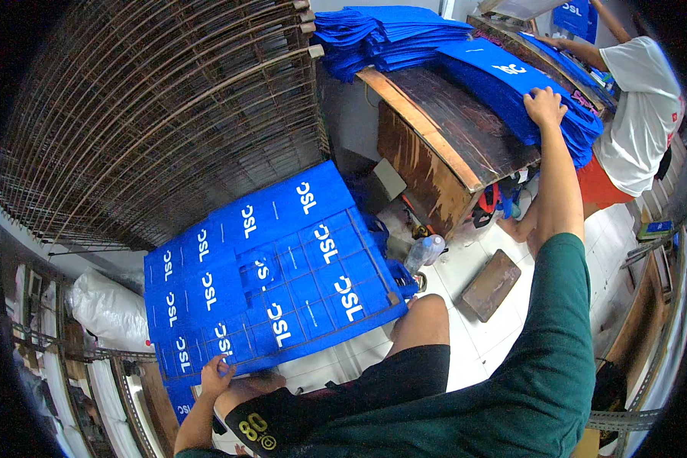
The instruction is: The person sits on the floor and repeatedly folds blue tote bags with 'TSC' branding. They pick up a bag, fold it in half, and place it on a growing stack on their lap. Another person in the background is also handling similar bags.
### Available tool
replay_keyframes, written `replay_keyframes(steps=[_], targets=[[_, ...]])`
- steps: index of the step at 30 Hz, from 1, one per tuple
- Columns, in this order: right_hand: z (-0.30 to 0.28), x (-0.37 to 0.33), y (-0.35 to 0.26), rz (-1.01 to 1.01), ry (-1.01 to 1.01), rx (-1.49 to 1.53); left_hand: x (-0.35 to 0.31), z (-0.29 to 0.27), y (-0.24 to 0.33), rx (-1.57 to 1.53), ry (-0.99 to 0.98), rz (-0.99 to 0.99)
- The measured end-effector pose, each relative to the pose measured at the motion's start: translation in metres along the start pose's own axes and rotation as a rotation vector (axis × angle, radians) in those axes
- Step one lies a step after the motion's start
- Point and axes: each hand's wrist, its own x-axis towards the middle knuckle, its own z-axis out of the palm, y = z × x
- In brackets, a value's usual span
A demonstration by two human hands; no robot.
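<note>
Blue fabric pieces with white print (206,294) lie in overlapping rows on a lowered wire tier (395,298) of a drying rack. At the tier's near edge is my left hand (217,375), its fingers curled in; whether they grip the wire or a fabric edge is hard to make out. My right arm stretches to a wooden table, where my right hand (546,107) has its fingers closed on the edge of the top blue fabric piece (496,67) of a fanned stack. A taller pile of blue fabric (393,34) lies farther left on that table.
Raised rack tiers (168,114) fill the upper left. Under the wooden table (466,130) is clutter, with a plastic bottle (425,252) beside it. A brown block (491,285) sits on the tiles. Another person (641,114) works at the table's right side. A white plastic bundle (111,309) lies left.
</note>
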Motion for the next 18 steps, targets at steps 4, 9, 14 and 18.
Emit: replay_keyframes(steps=[4, 9, 14, 18], targets=[[0.005, -0.006, 0.004, -0.107, 0.102, 0.006, -0.008, -0.012, 0.042, -0.085, -0.047, 0.017], [0.023, 0.000, 0.022, -0.227, 0.245, 0.119, -0.019, -0.021, 0.077, 0.000, -0.142, 0.049], [-0.017, -0.035, 0.025, -0.227, 0.643, 0.026, 0.003, -0.007, 0.121, -0.248, -0.090, 0.135], [-0.067, -0.107, 0.006, -0.199, 0.764, 0.276, 0.028, 0.026, 0.185, -0.838, -0.179, 0.026]])
